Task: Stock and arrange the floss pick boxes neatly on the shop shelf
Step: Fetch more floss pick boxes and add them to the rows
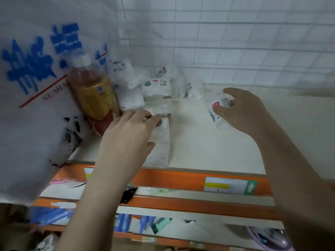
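Head view, read left to right: a white plastic bag [36,109] with blue lettering hangs at nine o'clock, and a bottle [92,96] with a gold label leans against it, tilted. Just right of the bottle, at about eleven o'clock from the left hand [125,140], a loose heap of floss pick boxes [155,84] lies jumbled toward the back of the shelf [199,142], by the wire grid. The left hand's fingers [154,117] are stretched nearly straight, tips touching a flat white pack [160,138] on the shelf; they curl round nothing. At two o'clock, well apart from the heap, the right hand [243,109] has thumb and fingers curled round one small floss pick box [218,109], tilted above the shelf surface. The orange shelf edge [172,178] runs below, at six o'clock. The risk I judge greatest: the leaning bottle sits just beside the left hand, so a sideways nudge could topple it into the heap; the heap itself looks unstable and might slide if boxes are pulled from beneath.
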Motion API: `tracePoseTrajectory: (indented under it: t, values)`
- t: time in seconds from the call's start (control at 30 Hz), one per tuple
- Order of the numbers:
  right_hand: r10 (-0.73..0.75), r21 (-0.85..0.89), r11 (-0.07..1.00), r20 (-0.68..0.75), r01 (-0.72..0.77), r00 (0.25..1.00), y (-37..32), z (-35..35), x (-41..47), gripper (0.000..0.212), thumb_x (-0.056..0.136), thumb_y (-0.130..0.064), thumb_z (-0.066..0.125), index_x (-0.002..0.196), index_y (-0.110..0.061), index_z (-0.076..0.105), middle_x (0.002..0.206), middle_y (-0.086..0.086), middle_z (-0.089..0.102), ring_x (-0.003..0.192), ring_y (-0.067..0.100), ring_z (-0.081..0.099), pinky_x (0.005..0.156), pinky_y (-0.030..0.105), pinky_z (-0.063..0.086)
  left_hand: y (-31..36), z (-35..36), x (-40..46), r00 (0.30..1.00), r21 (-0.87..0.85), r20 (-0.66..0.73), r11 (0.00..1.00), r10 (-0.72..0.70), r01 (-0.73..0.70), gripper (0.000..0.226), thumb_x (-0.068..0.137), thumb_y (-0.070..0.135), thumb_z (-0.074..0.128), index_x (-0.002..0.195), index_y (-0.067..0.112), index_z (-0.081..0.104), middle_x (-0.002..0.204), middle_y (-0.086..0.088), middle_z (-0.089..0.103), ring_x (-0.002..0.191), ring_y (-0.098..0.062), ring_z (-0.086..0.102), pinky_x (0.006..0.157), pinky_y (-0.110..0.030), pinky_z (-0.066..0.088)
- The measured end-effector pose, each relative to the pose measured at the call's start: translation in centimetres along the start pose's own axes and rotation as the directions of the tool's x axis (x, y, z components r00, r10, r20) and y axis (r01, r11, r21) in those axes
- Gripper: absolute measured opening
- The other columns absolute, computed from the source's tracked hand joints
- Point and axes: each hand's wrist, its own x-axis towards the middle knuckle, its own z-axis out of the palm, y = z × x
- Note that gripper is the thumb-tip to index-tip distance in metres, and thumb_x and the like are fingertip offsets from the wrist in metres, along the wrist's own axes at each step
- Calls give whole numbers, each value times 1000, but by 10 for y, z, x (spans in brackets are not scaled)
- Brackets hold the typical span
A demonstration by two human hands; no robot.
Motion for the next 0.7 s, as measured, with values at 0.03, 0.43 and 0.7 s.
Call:
tracePoseTrajectory:
  t: [0.03, 0.43, 0.7]
  values:
    - [19, -2, 1000, -24, -19, 1000, 7, -6, -8, 56, 84, -30, 60, 137, -24, 43, 133, 0, 50, 120, 14, 45, 79, 17, 29, 7, 4, 4, 1000, -20, 5, 999, 31, -31, 65, 44, 15, 90, 105, 13, 68, 91, -6, 67, 82, -32, 64, 65, -40, 53]
    - [202, -4, 978, -178, -206, 963, 116, -102, -65, 58, 82, -33, 63, 136, -28, 43, 119, 0, 56, 93, 12, 51, 67, 17, 36, 135, 27, 65, 942, -165, -69, 927, 330, -337, 63, 49, 14, 87, 109, 13, 67, 94, -7, 67, 83, -32, 62, 67, -37, 51]
    - [235, 42, 972, -209, -231, 949, 245, -186, -59, 74, 81, -29, 64, 145, -27, 28, 130, 4, 53, 109, 17, 52, 76, 21, 34, 278, 53, 109, 925, -176, -101, 909, 366, -378, 61, 51, 13, 85, 109, 16, 67, 95, -4, 67, 83, -29, 62, 67, -36, 49]
